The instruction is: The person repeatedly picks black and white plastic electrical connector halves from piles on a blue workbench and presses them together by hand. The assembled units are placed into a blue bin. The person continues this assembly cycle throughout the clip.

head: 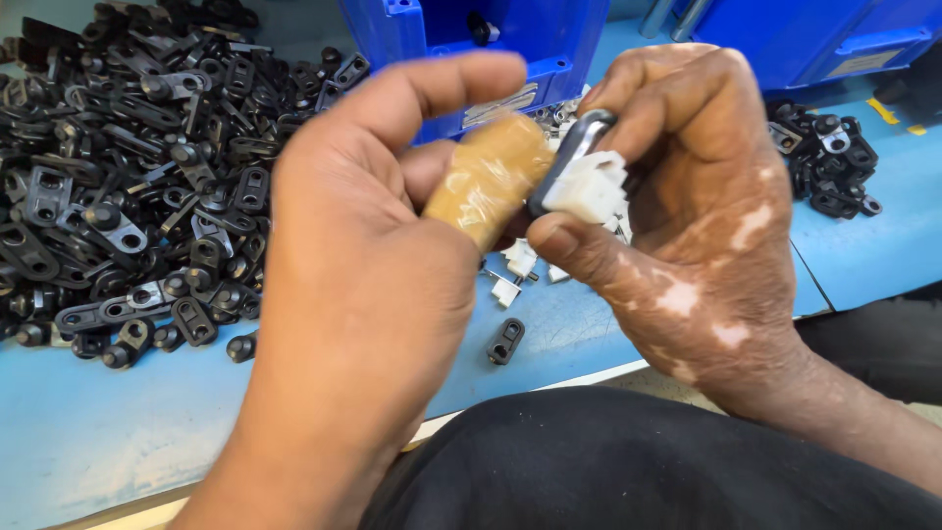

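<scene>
My right hand (pixel 706 196) pinches a dark metal bracket (pixel 571 152) with a white plastic clip (pixel 592 186) pressed against it, held between thumb and fingers. My left hand (pixel 373 255) is raised beside it; its index finger, wrapped in tan tape (pixel 488 182), touches the bracket, and its thumb arches above. Both hands hover over a blue table (pixel 88 432).
A large heap of black metal brackets (pixel 137 167) covers the table's left. A smaller heap (pixel 829 157) lies at the right. One loose bracket (pixel 505 341) and a few white clips (pixel 515 270) lie under the hands. Blue bins (pixel 491 49) stand behind.
</scene>
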